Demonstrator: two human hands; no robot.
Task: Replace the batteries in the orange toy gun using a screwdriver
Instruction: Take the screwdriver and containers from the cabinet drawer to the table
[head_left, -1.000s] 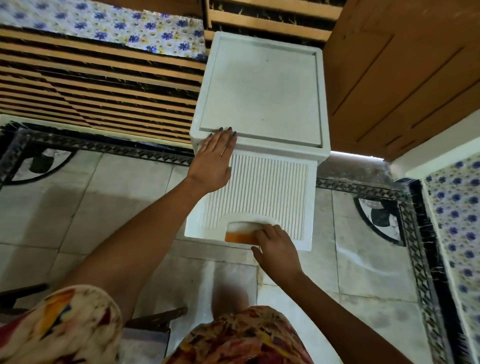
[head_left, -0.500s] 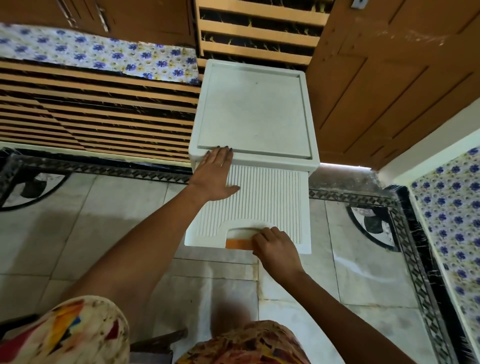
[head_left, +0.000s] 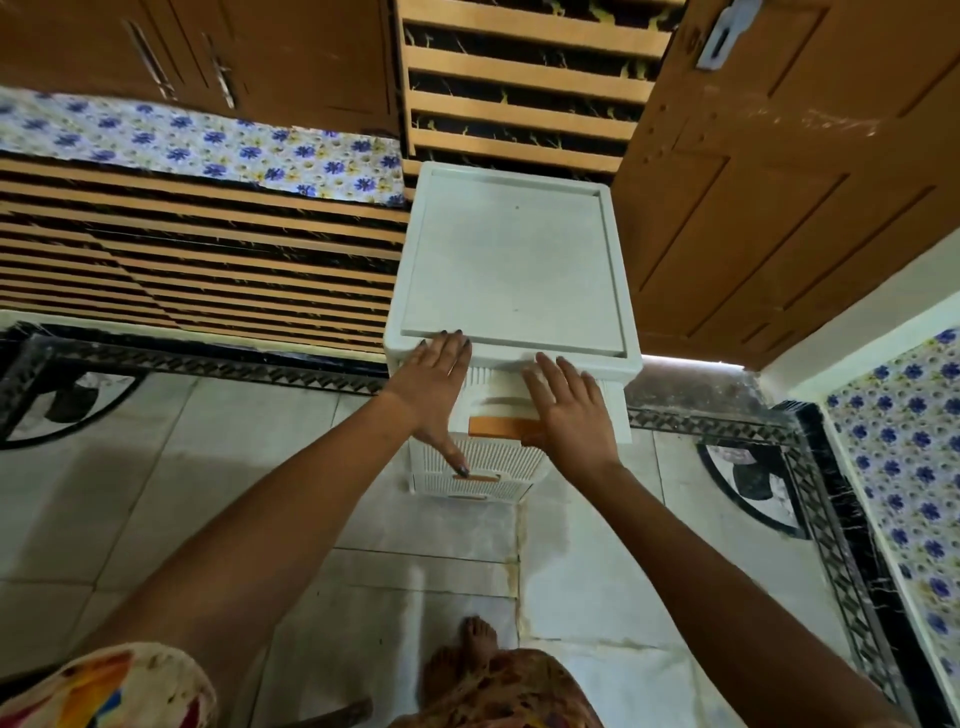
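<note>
Nearest, a bare foot (head_left: 478, 639) planted on the tiled floor (head_left: 208, 467), just short of the white drawer unit (head_left: 514, 260). Keep that stance square for a straight push.

Higher up, both hands flat against the top drawer (head_left: 498, 387). Left hand (head_left: 434, 384): fingers straight and close together, tips up at the unit's top rim, thumb angled down over the lower drawer (head_left: 498, 457). Right hand (head_left: 569, 410): fingers straight and spread, palm over the right end of the orange handle (head_left: 501, 427). Nothing gripped by either.

Probably closing this drawer, now only a little proud of the frame. Press evenly through both palms, low and centred, to avoid racking the light plastic or shoving the whole unit back toward the slatted frame (head_left: 519, 78) beyond. Mind the left fingertips at the rim; draw them clear ahead of the last bit of travel.

No orange toy gun, screwdriver or batteries visible anywhere here; inside a drawer or elsewhere, cannot tell. Task proper apparently not yet begun.
</note>
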